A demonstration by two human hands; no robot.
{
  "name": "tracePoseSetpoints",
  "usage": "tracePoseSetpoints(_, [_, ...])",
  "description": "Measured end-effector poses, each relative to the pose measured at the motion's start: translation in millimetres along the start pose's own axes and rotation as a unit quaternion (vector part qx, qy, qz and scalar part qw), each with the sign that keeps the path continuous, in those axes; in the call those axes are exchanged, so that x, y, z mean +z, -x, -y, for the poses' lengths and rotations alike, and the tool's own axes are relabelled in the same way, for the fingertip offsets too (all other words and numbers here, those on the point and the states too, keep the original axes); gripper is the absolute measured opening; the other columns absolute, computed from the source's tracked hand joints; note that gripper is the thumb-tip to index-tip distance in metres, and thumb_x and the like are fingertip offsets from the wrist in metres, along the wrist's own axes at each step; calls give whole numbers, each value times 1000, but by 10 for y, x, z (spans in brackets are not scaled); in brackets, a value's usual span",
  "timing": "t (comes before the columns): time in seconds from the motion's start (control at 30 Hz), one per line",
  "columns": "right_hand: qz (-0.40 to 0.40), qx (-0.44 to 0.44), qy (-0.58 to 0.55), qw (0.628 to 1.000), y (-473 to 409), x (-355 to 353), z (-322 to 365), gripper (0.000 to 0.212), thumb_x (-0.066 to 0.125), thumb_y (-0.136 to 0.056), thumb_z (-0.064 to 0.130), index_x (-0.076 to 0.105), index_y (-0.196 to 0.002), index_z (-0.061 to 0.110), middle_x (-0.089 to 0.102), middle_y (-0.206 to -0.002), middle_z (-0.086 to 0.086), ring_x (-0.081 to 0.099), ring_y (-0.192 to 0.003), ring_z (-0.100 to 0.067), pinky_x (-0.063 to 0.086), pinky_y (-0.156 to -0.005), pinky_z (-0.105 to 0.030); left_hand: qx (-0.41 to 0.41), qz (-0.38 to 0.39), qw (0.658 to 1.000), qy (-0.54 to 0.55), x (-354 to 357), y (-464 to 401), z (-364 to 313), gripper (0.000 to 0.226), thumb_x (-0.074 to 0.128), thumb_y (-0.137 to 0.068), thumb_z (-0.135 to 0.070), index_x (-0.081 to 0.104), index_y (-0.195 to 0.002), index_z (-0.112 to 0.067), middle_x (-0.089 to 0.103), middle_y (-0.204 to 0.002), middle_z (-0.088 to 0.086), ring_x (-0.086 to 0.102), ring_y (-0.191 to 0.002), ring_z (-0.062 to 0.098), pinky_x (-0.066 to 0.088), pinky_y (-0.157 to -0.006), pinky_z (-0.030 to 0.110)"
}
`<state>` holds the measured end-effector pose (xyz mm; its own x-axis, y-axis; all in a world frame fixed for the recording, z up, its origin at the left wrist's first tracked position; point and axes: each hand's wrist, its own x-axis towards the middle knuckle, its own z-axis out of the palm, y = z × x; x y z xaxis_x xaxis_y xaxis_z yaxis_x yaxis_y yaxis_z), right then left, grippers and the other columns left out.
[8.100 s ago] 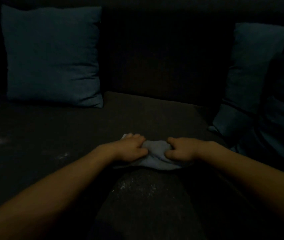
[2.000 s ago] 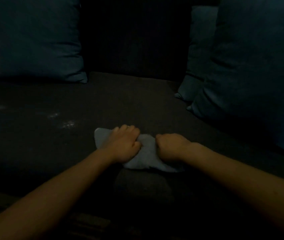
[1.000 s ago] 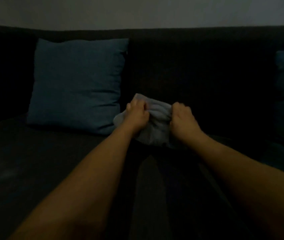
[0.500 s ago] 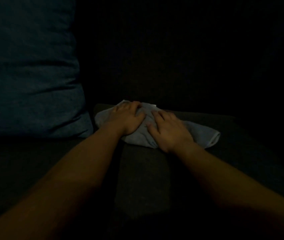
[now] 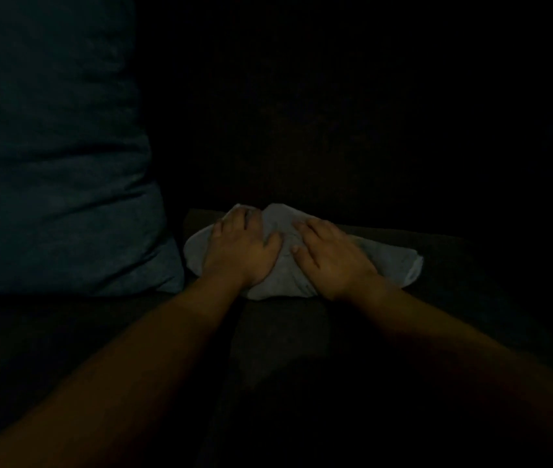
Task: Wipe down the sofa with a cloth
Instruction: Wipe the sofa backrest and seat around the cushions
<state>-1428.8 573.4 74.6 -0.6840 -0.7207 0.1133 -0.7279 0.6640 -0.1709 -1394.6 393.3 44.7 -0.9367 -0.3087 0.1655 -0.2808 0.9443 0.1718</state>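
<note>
The cloth [image 5: 302, 255] is pressed flat under the outspread left hand [image 5: 241, 251] and right hand [image 5: 332, 261], on the sofa [image 5: 454, 271] seat just right of the cushion [image 5: 55, 163], mid-wipe; a firm sweep across the seat is likely called for next.

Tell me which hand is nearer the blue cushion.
Left. The left hand presses the cloth close beside the blue cushion, just off its lower corner. The right hand lies flat on the cloth too, on the left hand's far side from the cushion.
</note>
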Motion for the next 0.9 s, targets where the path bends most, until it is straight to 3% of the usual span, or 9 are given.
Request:
tracePoseSetpoints(0.17, [18, 18, -39, 999, -93, -35, -62, 55, 28, -101, 43, 26, -149, 15, 25, -155, -5, 21, -142, -18, 11, -115, -29, 1, 38, 999, -29, -7, -29, 4, 78, 7, -86, -60, 31, -146, -16, 36, -147, 12, 28, -136, 31, 21, -112, 49])
tracePoseSetpoints(0.3, [50, 53, -56, 996, -151, 23, -36, 57, 24, -101, 46, 23, -150, 17, 19, -158, -3, 17, -144, -15, 9, -118, -30, -28, 24, 999, 27, -30, -61, -7, 69, 17, -89, -60, 34, -143, -22, 37, -146, 8, 33, -133, 25, 21, -113, 43])
tracePoseSetpoints(0.47, [47, 77, -37, 995, 118, -109, 261, 53, 26, -101, 44, 30, -147, 18, 32, -152, -6, 31, -138, -20, 20, -112, -30, -2, 72, 997, 35, -179, 83, -60, 85, 3, -82, -72, 20, -151, -26, 18, -159, 5, 19, -143, 22, 13, -117, 42])
tracePoseSetpoints(0.63, [38, 112, 32, 992, 628, -38, 527, 54, 30, -98, 49, 45, -137, 15, 43, -144, -12, 43, -128, -27, 31, -106, -36, -17, 115, 993, 16, -469, 973, -149, 72, 11, -95, -62, 1, -154, -21, -2, -161, 3, 4, -147, 25, 1, -118, 39])
tracePoseSetpoints(0.77, [115, 109, 58, 986, 1102, -239, 912, 56, 34, -95, 51, 40, -141, 18, 36, -146, -13, 37, -130, -29, 32, -105, -41, -18, 144, 989, 5, -691, 1613, -113, 68, 17, -99, -53, -2, -154, -18, -1, -161, 9, 11, -144, 33, 9, -116, 42])
tracePoseSetpoints(0.9, [142, 111, 59, 982, 1622, -368, 1251, 56, 41, -93, 53, 43, -138, 20, 40, -140, -12, 41, -124, -26, 38, -102, -40, 11, 153, 988, -14, -878, 2275, -80, 58, 25, -101, -45, 12, -152, -21, 9, -159, 10, 21, -139, 34, 20, -112, 46])
